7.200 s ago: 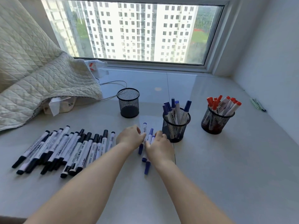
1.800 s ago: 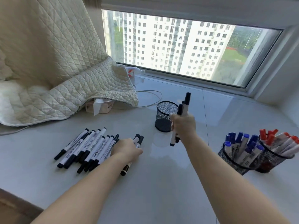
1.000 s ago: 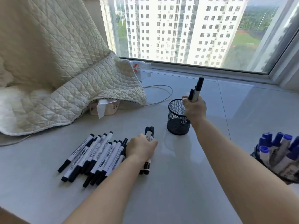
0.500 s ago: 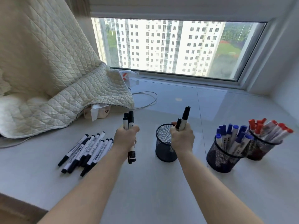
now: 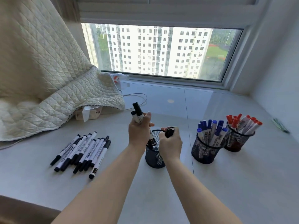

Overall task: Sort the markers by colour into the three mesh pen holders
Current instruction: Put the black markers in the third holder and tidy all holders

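Three black mesh holders stand in a row. The left holder [image 5: 153, 157] sits right under my hands. My left hand [image 5: 139, 131] grips a few black markers [image 5: 137, 112], their lower ends over the holder's mouth. My right hand [image 5: 170, 143] grips black markers [image 5: 169, 132] and holds them down inside the same holder, only their caps showing. The middle holder [image 5: 204, 151] is full of blue markers [image 5: 210, 131]. Red markers [image 5: 244, 123] fill the right holder [image 5: 237, 140]. Several black markers [image 5: 84, 149] lie loose on the sill at the left.
A quilted cream blanket [image 5: 48, 88] covers the left side, with a small box [image 5: 92, 113] under its edge and a white cable [image 5: 137, 97] behind. The window [image 5: 161, 50] closes the back. A green pen [image 5: 280, 127] lies by the right wall.
My left hand has carried its black markers to the right, over the left holder. My right hand has sunk its markers deeper into that holder.
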